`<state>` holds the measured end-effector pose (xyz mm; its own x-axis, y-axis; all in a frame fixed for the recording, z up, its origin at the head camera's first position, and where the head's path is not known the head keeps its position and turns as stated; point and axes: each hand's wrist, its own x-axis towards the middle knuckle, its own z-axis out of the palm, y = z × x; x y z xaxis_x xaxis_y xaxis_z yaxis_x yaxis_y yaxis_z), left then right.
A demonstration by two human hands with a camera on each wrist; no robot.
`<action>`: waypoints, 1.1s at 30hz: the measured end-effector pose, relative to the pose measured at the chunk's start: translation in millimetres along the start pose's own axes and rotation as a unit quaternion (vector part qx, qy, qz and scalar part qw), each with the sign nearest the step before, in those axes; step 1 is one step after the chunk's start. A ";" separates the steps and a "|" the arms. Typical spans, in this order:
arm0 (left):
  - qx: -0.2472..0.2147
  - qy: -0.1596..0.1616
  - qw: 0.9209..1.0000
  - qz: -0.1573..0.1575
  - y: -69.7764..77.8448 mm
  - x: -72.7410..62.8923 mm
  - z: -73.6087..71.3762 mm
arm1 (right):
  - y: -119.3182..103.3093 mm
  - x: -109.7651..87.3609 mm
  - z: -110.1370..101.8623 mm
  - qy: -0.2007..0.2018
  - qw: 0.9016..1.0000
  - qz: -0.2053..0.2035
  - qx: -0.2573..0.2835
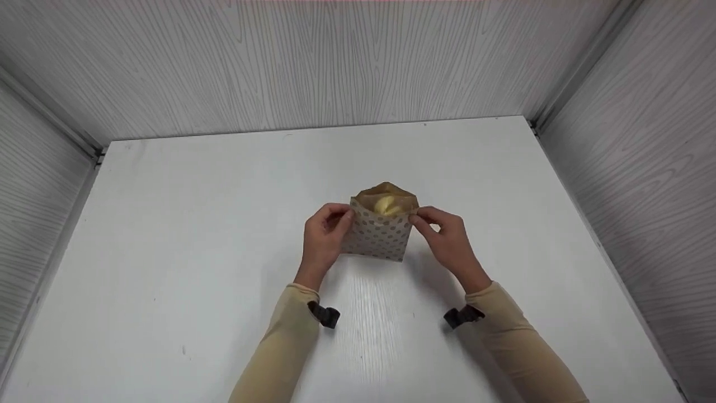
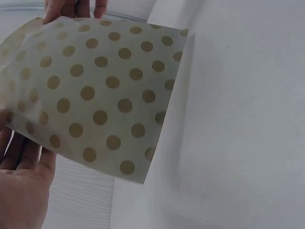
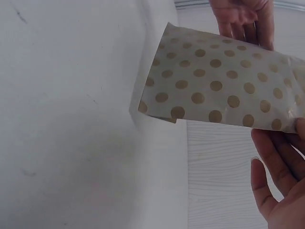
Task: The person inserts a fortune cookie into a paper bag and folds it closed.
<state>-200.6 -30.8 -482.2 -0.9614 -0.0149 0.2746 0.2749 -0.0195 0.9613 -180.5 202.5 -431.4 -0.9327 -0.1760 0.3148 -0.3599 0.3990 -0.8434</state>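
Note:
A polka-dotted paper bag (image 1: pixel 376 234) is held up between the two hands over the middle of the white table, its brown-lined mouth gaping toward the head camera. Inside lies something pale yellow (image 1: pixel 387 205), partly hidden by the bag's front. My left hand (image 1: pixel 327 235) pinches the left edge of the mouth between thumb and fingers. On the opposite edge, my right hand (image 1: pixel 444 235) pinches the paper the same way. Tan dots on the bag's whitish face (image 2: pixel 100 95) fill much of the left wrist view. The right wrist view shows the dotted paper bag (image 3: pixel 214 86) too, gripped at both sides.
The white tabletop (image 1: pixel 196 224) spreads around the hands. Grey wood-grain panels (image 1: pixel 313 67) stand at the back and on both sides. A black strap piece (image 1: pixel 324 314) sits on the left wrist, another strap piece (image 1: pixel 463 317) on the right.

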 end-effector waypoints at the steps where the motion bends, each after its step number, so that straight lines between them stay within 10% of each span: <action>1: 0.007 -0.007 1.000 0.010 -0.5 -0.8 -0.5 | -0.7 -1.0 -1.8 0.002 1.000 -0.019 -0.005; 8: 0.052 -0.050 0.995 0.073 42.4 -13.7 2.1 | 28.7 -4.7 -6.3 0.006 0.998 -0.067 -0.015; 18: 0.065 -0.067 0.988 0.121 36.6 -16.1 -0.1 | 36.7 -6.4 -11.1 0.023 0.991 -0.129 -0.011; 26: 0.035 -0.080 0.992 0.092 31.4 -17.7 0.1 | 47.0 -13.1 -6.2 -0.012 0.998 -0.046 -0.027; 33: 0.055 -0.080 0.994 0.054 35.2 -17.6 3.1 | 41.5 -12.8 -6.1 -0.032 0.998 -0.061 -0.001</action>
<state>-174.0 -28.2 -453.1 -0.9177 0.1478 0.3687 0.3831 0.0832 0.9200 -183.6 226.8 -467.8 -0.8788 -0.2799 0.3864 -0.4705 0.3734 -0.7995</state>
